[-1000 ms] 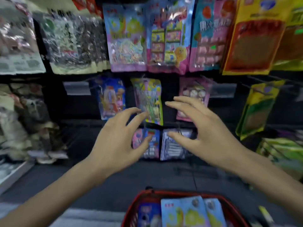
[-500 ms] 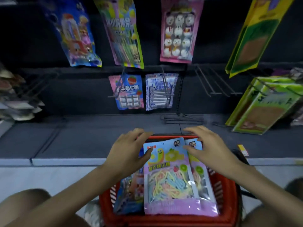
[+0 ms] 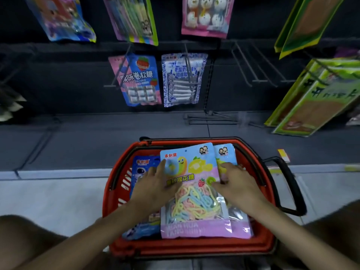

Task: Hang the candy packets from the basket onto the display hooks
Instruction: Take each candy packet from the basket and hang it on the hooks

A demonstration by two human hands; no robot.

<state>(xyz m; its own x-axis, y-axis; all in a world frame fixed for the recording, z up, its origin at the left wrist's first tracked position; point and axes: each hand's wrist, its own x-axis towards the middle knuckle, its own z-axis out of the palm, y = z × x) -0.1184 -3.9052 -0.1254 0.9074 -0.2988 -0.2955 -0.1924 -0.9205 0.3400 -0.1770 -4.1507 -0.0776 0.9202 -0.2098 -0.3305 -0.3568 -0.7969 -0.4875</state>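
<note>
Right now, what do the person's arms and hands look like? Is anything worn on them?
The left forearm and right forearm are bare, with no sleeves in view. The left hand and right hand wear no gloves, rings, watch or bracelet.

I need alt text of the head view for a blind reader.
The left hand and right hand rest on a pastel plastic candy packet of rainbow strings, topmost in a red plastic basket. Beyond, other packets hang on metal display hooks; some hooks are bare.
</note>
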